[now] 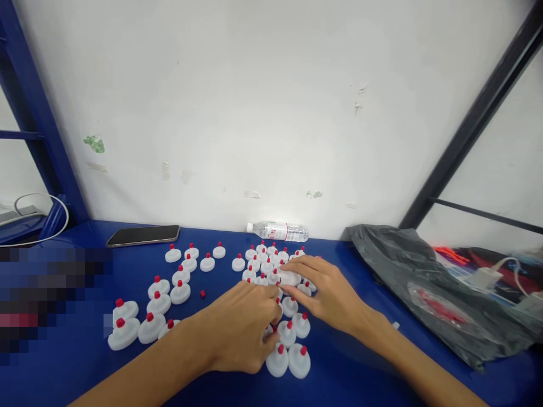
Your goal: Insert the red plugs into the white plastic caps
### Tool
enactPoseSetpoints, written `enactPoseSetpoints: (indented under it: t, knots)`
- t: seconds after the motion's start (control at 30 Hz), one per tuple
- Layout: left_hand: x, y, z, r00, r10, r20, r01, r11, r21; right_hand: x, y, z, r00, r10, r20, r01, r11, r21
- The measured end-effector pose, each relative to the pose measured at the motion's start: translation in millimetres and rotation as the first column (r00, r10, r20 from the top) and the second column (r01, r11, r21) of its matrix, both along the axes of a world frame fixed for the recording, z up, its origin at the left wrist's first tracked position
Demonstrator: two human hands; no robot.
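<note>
Many white round lids with small red caps stand upright on the blue table. My left hand [246,325] is closed over the middle of the right-hand cluster, thumb and curled finger at a small red cap [275,328]. Part of the white lid near it is hidden by the fingers. Between the thumb and fingers of my right hand [324,288] is a white lid [289,277], tilted, with no red cap showing on it. Nearest to me in this cluster are two capped lids, one of them a white lid [299,364]. A loose red cap [202,294] lies left of my left hand.
Another group of capped lids [158,304] stands on the left. A phone [144,235] and a clear plastic bottle [280,231] lie by the wall. On the right, a dark grey plastic bag [394,265] carries a clear packet of red pieces [439,305].
</note>
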State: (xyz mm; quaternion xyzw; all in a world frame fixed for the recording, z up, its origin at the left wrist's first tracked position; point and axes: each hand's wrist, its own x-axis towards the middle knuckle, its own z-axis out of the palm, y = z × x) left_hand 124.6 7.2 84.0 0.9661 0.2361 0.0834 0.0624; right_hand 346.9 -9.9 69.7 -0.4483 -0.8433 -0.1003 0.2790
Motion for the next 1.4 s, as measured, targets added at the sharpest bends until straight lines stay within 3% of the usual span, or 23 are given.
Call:
enactPoseSetpoints:
  t: [0.67,0.87,1.0,1.1,1.4]
  knots:
    - [4.1,-1.3,-7.2,0.999,-0.041,-0.028,0.044,0.993,0.111,0.1,0.7,0.0,1.0,0.003,0.001,-0.003,1.0,-0.005]
    - [-0.4,7.2,1.9,0.981,-0.043,0.188,0.028,0.996,0.083,-1.1,-1.0,4.9,0.998,-0.027,-0.058,0.028,1.0,0.011]
    - [-5.2,19.0,8.0,0.935,0.045,0.352,-0.082,0.993,0.09,-2.6,-2.7,7.9,0.998,-0.016,-0.065,0.013,0.999,-0.037]
    - [-6.2,27.5,3.0,0.918,0.066,0.39,-0.118,0.987,0.11,-2.9,-3.3,7.3,0.999,0.009,-0.053,-0.012,0.998,-0.056]
    - [-5.5,40.7,-12.4,0.892,-0.063,0.448,-0.096,0.942,0.323,-1.0,-3.4,3.4,0.999,-0.014,-0.049,0.014,1.0,-0.004]
